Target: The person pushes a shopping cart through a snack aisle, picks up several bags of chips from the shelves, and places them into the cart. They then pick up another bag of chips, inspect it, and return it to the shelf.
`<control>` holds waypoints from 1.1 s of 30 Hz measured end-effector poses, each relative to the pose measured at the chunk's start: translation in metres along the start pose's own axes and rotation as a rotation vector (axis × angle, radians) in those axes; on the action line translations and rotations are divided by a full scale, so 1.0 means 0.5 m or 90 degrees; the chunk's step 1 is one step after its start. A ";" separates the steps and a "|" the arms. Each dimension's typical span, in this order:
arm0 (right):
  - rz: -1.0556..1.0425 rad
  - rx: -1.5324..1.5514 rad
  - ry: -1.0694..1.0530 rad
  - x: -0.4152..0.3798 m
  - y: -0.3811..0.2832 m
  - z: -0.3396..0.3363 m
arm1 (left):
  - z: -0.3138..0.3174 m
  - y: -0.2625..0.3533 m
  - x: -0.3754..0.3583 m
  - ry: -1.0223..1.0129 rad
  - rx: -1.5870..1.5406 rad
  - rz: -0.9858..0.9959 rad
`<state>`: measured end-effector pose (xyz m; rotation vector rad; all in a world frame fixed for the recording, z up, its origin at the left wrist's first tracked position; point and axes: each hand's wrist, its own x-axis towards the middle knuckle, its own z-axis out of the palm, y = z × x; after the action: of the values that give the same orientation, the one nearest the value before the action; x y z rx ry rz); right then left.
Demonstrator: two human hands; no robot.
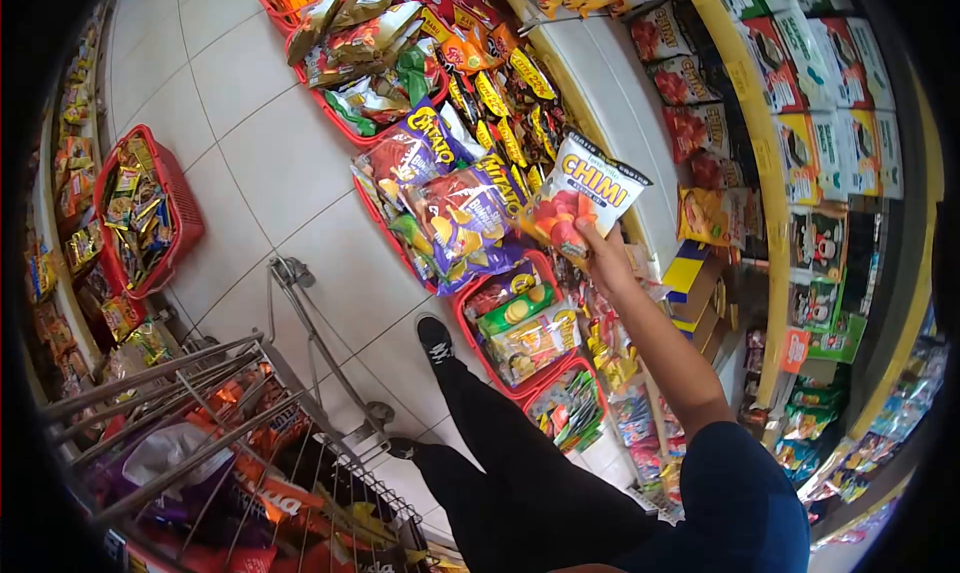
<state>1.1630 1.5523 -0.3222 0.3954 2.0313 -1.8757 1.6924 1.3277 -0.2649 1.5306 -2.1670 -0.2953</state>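
My right hand [606, 256] is stretched out ahead and grips a white snack bag marked CHIMI [585, 195] by its lower edge, holding it above the red baskets. Just left of the bag lie purple chip bags [455, 208] heaped on a red basket [372, 205]. My left hand is out of sight. My black trouser leg and black shoe [435, 339] stand on the tiled floor beside the baskets.
A metal shopping trolley [215, 418] with snack packs stands at the lower left. Another red basket [175, 198] of snacks sits by the left shelf. Shelves [790, 123] of packaged goods run along the right. Several red baskets line the white tiled floor [260, 163].
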 end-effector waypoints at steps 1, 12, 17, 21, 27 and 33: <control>0.021 0.015 0.048 0.004 -0.042 0.024 | 0.005 0.006 0.002 -0.002 0.001 -0.004; 0.043 0.071 -0.028 0.142 -0.191 0.026 | 0.000 0.050 0.026 -0.012 0.015 -0.018; 0.046 0.054 -0.030 0.118 -0.160 0.037 | 0.000 0.048 0.041 -0.025 0.010 -0.007; 0.039 0.000 -0.008 0.097 -0.127 0.028 | 0.000 0.047 0.048 -0.037 0.015 -0.004; 0.003 -0.046 0.015 0.082 -0.090 0.007 | -0.006 0.047 0.054 -0.050 0.015 0.001; 0.014 0.067 0.032 0.063 -0.119 0.017 | -0.010 0.050 0.060 -0.062 0.014 0.010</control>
<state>1.1099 1.5377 -0.2830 0.4945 1.9564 -1.9840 1.6659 1.3090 -0.2424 1.5393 -2.2635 -0.3486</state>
